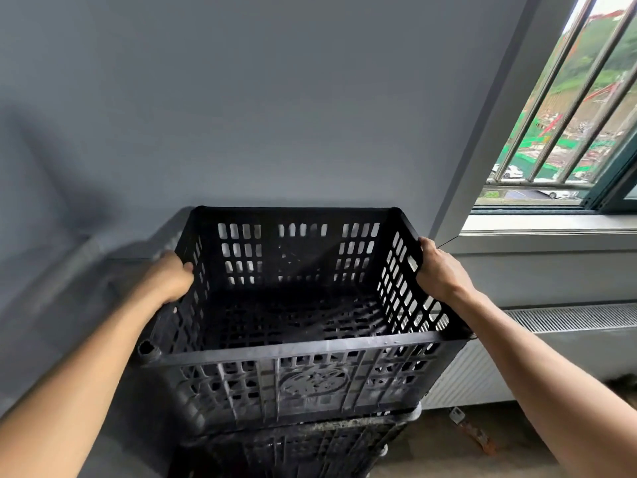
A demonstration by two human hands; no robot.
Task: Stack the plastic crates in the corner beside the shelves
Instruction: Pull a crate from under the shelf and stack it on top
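Observation:
A black slotted plastic crate (303, 377) fills the middle of the view, empty, with its open top toward me. My left hand (169, 281) grips its left rim, fingers curled over the edge. My right hand (439, 270) grips the right rim the same way. Directly beneath it is a second black crate (310, 446), only its dusty top rim and part of a wall showing. Whether the upper crate rests on the lower one or hangs just above it I cannot tell.
A grey wall (275, 98) stands right behind the crates. To the right are a barred window (568, 115), a white sill (551, 225) and a low white radiator (568, 319). Small debris (472, 429) lies on the floor by the radiator.

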